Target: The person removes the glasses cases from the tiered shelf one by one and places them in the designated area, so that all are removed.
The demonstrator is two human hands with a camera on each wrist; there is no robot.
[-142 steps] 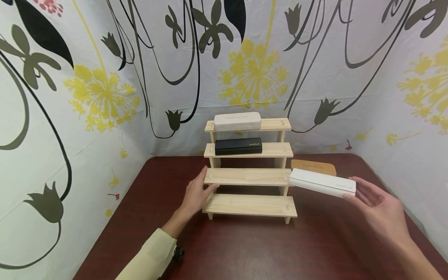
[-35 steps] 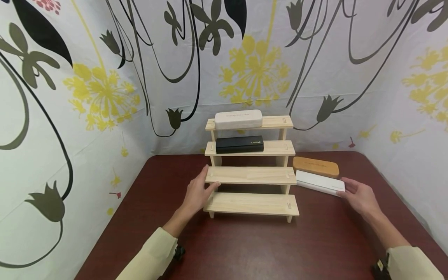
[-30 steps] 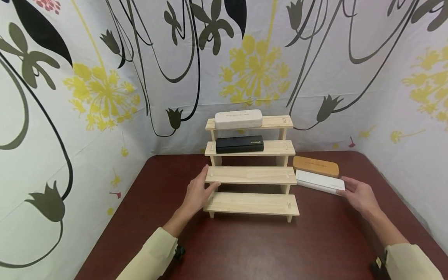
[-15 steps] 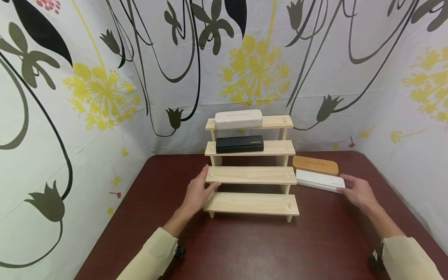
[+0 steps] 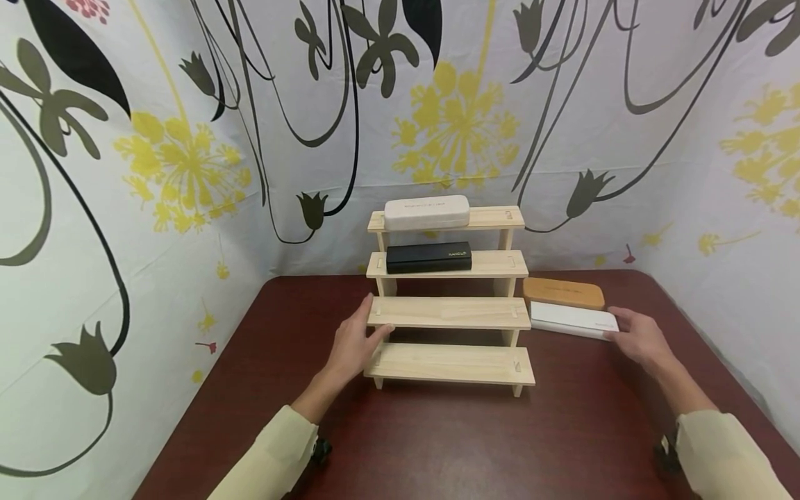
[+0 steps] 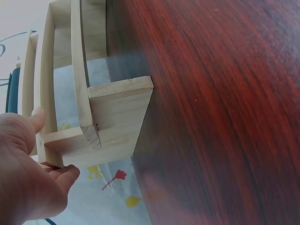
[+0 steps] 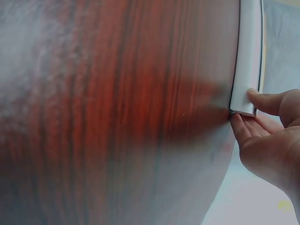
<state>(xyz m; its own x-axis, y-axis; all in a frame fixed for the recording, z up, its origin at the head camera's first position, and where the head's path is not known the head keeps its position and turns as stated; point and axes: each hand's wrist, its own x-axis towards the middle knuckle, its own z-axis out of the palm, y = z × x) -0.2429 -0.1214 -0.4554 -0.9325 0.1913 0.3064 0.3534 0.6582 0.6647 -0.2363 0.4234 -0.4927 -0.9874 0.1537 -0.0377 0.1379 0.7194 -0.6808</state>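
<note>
Rack (image 5: pixel 446 314) is gripped by my left hand (image 5: pixel 350 345), white case (image 5: pixel 571 319) pinched by my right hand (image 5: pixel 640 342).
It is right of the rack, before the orange case (image 5: pixel 564 292); held only at one end, it could twist and slip.

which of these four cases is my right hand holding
The white case beside the stand, in front of the orange case. Your right hand pinches its end; the black case and cream case sit on the stand.
</note>
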